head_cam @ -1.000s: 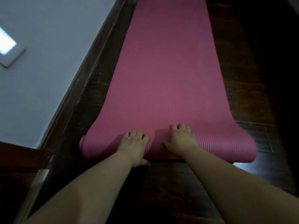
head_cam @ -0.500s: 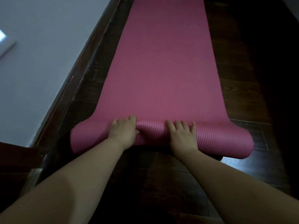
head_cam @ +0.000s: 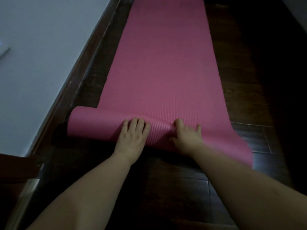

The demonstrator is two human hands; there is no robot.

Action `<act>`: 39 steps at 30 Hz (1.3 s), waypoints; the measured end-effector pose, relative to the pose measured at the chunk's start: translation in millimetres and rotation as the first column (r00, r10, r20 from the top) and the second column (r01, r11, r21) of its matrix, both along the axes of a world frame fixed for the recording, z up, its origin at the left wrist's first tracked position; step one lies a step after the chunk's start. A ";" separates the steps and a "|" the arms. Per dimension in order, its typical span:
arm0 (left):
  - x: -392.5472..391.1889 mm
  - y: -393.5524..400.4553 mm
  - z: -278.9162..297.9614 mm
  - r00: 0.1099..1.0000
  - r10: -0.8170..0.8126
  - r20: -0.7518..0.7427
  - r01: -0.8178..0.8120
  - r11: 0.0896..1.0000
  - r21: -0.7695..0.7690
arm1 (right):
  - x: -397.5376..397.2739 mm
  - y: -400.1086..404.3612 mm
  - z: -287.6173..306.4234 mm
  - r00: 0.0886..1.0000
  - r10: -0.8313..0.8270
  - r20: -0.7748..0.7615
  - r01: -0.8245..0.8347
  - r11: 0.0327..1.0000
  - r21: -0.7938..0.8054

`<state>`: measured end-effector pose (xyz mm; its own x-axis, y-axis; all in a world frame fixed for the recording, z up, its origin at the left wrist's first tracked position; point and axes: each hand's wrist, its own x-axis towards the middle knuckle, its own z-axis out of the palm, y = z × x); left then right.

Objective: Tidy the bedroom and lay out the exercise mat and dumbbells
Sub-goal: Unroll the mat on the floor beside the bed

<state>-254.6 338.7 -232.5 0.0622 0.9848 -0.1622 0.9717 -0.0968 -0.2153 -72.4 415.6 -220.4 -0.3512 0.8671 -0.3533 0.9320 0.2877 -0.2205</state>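
Note:
A pink ribbed exercise mat (head_cam: 166,63) lies unrolled along the dark wooden floor and runs away from me. Its near end is still curled into a roll (head_cam: 93,123) that sticks out to the left past the mat's edge. My left hand (head_cam: 132,135) rests flat on top of the roll with straight fingers. My right hand (head_cam: 186,135) sits just to its right, fingers curled over the roll and bunching a crease in it. To the right of that hand the mat's end lies lower and flatter. No dumbbells are in view.
A pale wall (head_cam: 41,55) with a dark skirting board (head_cam: 86,67) runs close along the mat's left side. Dark wooden floor (head_cam: 249,80) stretches to the right of the mat, in deep shadow. A dark wooden edge (head_cam: 15,166) shows at the lower left.
The curled end has skewed: its left part now juts out toward the wall and its right part has flattened. My hands have shifted right, and the right fingers have curled into the roll.

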 end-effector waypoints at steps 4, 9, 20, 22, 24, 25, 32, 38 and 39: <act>1.6 5.4 8.4 0.993 0.016 0.117 -0.028 0.994 0.106 | -2.6 -12.9 9.1 1.000 -0.004 0.014 0.000 0.964 0.266; -4.5 7.4 18.9 0.960 0.124 0.251 -0.141 0.989 0.050 | -18.0 -42.0 4.5 0.992 0.124 -0.029 -0.107 0.932 0.346; 1.1 -28.0 22.5 0.929 -0.078 0.363 0.061 0.996 0.060 | -4.5 -34.8 28.6 0.992 0.109 0.058 -0.103 0.990 -0.094; 11.1 -35.8 16.0 0.947 -0.159 0.279 0.162 0.987 0.012 | 1.5 -34.3 34.7 0.993 0.097 0.061 -0.080 0.970 -0.230; 15.4 -36.2 9.6 0.963 -0.190 0.192 0.197 0.980 -0.020 | 2.0 -40.1 34.6 0.998 0.060 0.034 -0.048 0.955 -0.294; 16.1 -36.9 6.8 0.968 -0.193 0.161 0.199 0.980 -0.024 | 2.3 -46.6 31.4 0.999 0.033 0.011 -0.027 0.948 -0.318; 19.3 -48.2 9.4 0.934 -0.106 0.340 0.150 0.983 -0.107 | 14.9 -125.1 11.4 0.996 -0.079 -0.040 0.083 0.989 0.121; 11.0 -45.5 10.3 0.917 -0.050 0.395 0.170 0.947 -0.274 | 17.9 -165.3 -13.3 0.998 0.052 0.046 -0.062 0.965 0.254; 12.1 -50.7 11.4 0.922 -0.044 0.384 0.166 0.943 -0.290 | 20.0 -162.8 -14.8 0.996 0.071 0.056 -0.082 0.973 0.215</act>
